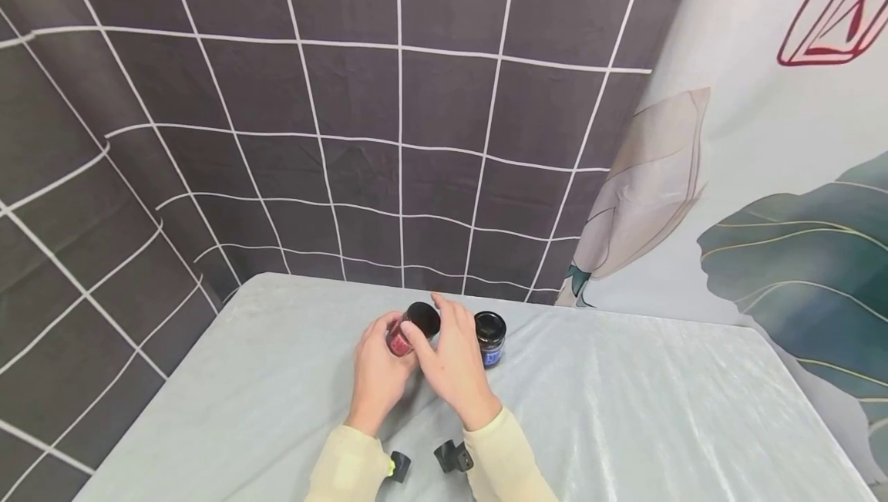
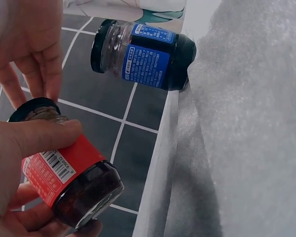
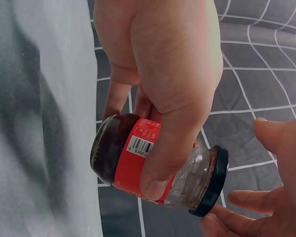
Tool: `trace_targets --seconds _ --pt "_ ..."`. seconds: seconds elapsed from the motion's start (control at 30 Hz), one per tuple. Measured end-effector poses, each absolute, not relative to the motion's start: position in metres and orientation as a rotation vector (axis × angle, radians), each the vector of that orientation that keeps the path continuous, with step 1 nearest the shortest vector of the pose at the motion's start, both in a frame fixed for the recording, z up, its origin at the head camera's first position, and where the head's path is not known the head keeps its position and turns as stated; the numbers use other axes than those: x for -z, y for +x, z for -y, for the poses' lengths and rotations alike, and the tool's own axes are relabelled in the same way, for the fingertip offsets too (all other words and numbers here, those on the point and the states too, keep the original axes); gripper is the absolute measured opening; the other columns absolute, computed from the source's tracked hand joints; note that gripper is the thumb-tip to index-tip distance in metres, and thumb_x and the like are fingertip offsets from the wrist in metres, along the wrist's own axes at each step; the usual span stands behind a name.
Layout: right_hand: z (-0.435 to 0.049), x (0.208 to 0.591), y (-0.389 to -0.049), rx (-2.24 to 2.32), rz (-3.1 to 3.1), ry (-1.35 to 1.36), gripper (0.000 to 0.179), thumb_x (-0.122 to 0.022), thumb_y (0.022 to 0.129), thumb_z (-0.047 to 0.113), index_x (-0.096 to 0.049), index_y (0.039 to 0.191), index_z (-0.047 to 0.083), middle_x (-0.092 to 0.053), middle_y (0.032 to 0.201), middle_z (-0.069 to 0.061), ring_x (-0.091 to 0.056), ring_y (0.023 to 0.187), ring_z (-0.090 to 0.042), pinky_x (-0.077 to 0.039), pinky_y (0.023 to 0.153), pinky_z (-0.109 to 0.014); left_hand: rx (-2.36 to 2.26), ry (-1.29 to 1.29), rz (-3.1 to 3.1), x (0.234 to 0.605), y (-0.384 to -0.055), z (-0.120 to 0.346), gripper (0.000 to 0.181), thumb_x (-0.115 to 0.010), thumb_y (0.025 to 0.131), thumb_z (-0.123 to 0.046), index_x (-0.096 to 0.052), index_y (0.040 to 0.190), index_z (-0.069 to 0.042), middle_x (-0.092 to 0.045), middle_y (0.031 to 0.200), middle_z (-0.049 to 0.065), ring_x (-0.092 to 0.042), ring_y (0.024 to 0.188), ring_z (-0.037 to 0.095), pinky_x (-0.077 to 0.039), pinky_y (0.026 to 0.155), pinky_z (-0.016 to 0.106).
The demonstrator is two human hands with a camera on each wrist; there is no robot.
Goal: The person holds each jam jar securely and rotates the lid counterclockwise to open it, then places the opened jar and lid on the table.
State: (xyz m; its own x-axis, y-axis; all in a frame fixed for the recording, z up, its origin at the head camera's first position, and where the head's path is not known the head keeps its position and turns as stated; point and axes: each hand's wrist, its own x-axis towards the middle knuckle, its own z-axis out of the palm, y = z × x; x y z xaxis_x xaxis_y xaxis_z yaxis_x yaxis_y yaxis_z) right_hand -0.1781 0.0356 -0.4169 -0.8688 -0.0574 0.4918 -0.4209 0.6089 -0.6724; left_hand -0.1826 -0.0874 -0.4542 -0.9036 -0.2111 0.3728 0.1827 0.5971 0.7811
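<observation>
Holding tilted, lidded red-labelled jar [image 2: 78, 170], dark contents [image 2: 88, 195] inside; blue-labelled jar [image 2: 147, 58] upright.

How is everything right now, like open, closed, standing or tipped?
Red-labelled jar: tilted, lid on
Blue-labelled jar: upright, lid on
Left grip: holding the red-labelled jar
Right grip: open by that jar's lid; can't tell if touching
Pale cloth: wrinkled
Dark grid sheet: hanging, rippled

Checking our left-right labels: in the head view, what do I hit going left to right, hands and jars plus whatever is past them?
Left hand → red-labelled glass jar → right hand → blue-labelled glass jar → leaf-print cloth.
</observation>
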Motion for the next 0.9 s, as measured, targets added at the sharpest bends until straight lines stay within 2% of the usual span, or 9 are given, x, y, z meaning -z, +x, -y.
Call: trace_targets --seconds 0.53,0.9 --pt "-0.037 0.424 -0.183 -1.116 2.408 0.362 0.060 -0.072 0.089 0.035 -0.060 0.129 -0.008 -0.062 0.115 -0.022 -0.054 0.113 -0.036 -0.045 0.096 -0.048 1.235 0.059 2.425 0.452 -0.182 0.084 0.054 -0.087 0.073 -0.016 -0.064 0.120 -0.004 -0.065 0.120 0.013 -0.060 0.114 0.032 -0.049 0.098 0.049" --pt "-0.036 0.428 -0.184 -1.143 2.443 0.290 0.061 -0.073 0.088 0.037 -0.061 0.127 -0.008 -0.062 0.116 -0.023 -0.056 0.114 -0.036 -0.046 0.099 -0.048 1.210 0.059 2.418 0.454 -0.182 0.083 0.051 -0.087 0.073 -0.017 -0.065 0.118 -0.004 -0.065 0.118 0.012 -0.059 0.113 0.031 -0.049 0.096 0.049"
